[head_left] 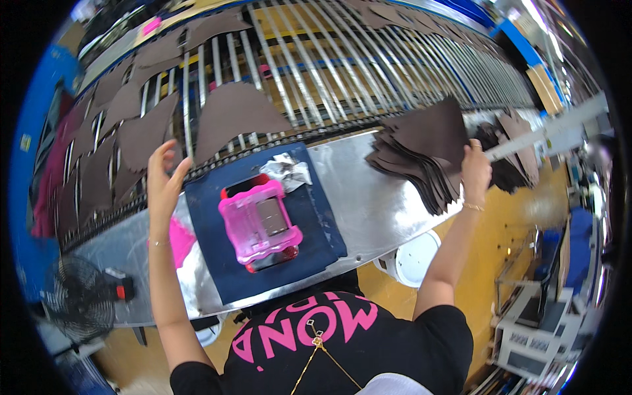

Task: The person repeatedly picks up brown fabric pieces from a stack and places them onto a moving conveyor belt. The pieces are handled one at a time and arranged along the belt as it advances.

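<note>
My right hand (475, 170) grips the right edge of a dark brown, leather-like cut piece (431, 128) on top of a fanned stack. The stack lies on the metal table at the right, its lower layers (411, 174) spreading toward me. My left hand (164, 178) is raised near the conveyor's edge, fingers apart and holding nothing. Close to it, a curved brown piece (238, 117) rests on the metal rods, with another piece (150, 135) farther left.
A dark blue mat (316, 230) on the metal table (362, 210) bears a pink wavy-edged plastic case (240, 227) and crumpled silvery wrapping (287, 171). The rod conveyor (303, 72) runs along the far side. A black fan (79, 296) stands left; a white bucket (419, 258) stands below the table.
</note>
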### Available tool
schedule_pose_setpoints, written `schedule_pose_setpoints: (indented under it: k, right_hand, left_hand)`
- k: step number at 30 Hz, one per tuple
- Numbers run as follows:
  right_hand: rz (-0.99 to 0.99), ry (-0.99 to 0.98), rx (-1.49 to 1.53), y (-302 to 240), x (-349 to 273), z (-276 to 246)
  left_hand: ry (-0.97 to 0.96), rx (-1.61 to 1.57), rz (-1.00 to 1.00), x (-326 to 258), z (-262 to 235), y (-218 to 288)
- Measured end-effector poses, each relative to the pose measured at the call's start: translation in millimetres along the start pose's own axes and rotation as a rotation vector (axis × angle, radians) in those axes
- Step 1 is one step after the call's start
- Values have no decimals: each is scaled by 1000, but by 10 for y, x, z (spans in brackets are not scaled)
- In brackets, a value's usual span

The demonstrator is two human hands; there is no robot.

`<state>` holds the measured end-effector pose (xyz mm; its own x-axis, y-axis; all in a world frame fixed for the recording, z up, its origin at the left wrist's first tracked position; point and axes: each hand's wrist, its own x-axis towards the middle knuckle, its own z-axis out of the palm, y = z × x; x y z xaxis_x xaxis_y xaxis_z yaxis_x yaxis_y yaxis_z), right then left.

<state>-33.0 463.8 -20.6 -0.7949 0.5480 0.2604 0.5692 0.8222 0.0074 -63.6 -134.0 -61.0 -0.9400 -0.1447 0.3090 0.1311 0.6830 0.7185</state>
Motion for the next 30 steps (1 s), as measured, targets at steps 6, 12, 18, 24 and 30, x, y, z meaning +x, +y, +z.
schedule_pose_setpoints:
  k: [6,12,18,24,30]
  right_hand:
    - [-244,235,866,-845,-579,-1100]
    - [-359,83,1566,-1809,-1127,-1207]
    - [-958,-179,1273,-2256,-1485,-807]
    - [-1104,-351,1311,-2487,-1785,-476]
    - [-1205,-271,1130,-2393,-1765,-479]
  left_hand:
    - [-129,-134,123,-7,85,723]
    - [-300,-678,-35,-169,-100,961]
    - [27,-511,-58,-569,-1133,648]
    - [122,-298,-72,-955,-1513,591]
    - [99,-347,-181,-1101,-1368,549]
